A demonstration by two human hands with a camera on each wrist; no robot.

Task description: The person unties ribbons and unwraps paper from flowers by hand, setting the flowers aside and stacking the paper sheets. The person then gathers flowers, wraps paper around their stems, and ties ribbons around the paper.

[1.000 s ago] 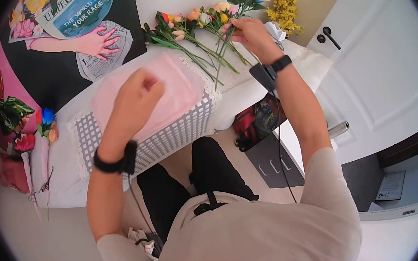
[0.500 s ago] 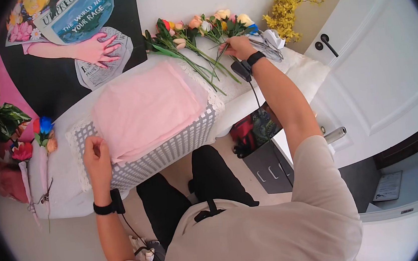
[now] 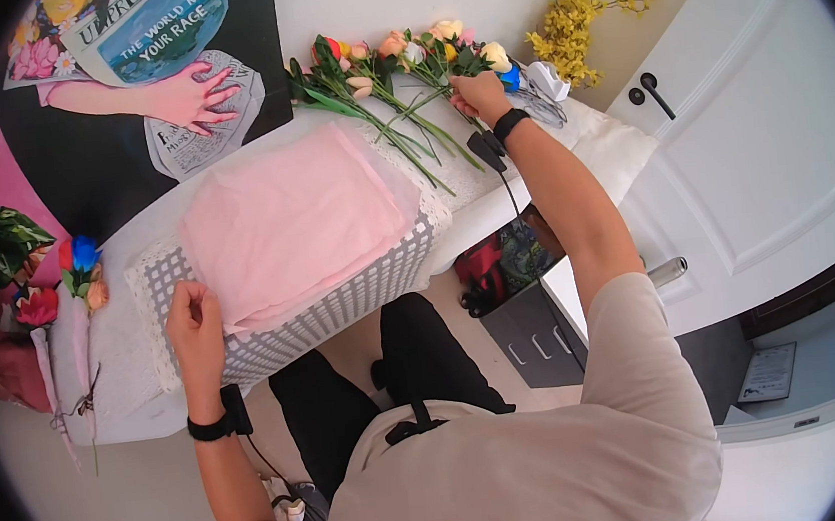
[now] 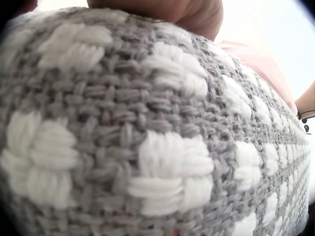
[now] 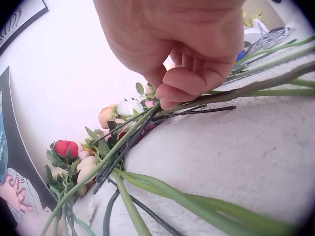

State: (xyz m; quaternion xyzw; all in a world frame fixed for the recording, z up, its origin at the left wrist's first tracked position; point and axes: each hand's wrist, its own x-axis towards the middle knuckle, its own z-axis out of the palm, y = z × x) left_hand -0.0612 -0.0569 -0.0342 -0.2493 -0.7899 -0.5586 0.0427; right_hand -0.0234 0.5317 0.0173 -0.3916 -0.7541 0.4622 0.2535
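My right hand [image 3: 482, 98] is low at the right end of a row of flowers [image 3: 397, 51] lying on the white cover. In the right wrist view its thumb and curled fingertips pinch at a brownish flower stem [image 5: 246, 90]. A cream rose [image 3: 495, 56] and a blue flower [image 3: 511, 78] lie just beyond this hand. The left hand [image 3: 195, 327] rests, loosely curled and holding nothing, at the left front of the grey-and-white checked cloth [image 3: 340, 286]. Beside it on that cloth lies a stack of pink wrapping sheets [image 3: 293, 222].
Two wrapped flower bundles [image 3: 83, 333] lie at the left. A dark picture [image 3: 227, 158] leans against the wall behind. Yellow blossoms [image 3: 567, 35], a white power strip [image 3: 548, 80] and grey cables sit at the back right. A white door [image 3: 719, 151] stands to the right.
The right hand has lowered the raised flowers into the right end of the row. My left hand has come from above the pink sheets down to the left front of the checked cloth.
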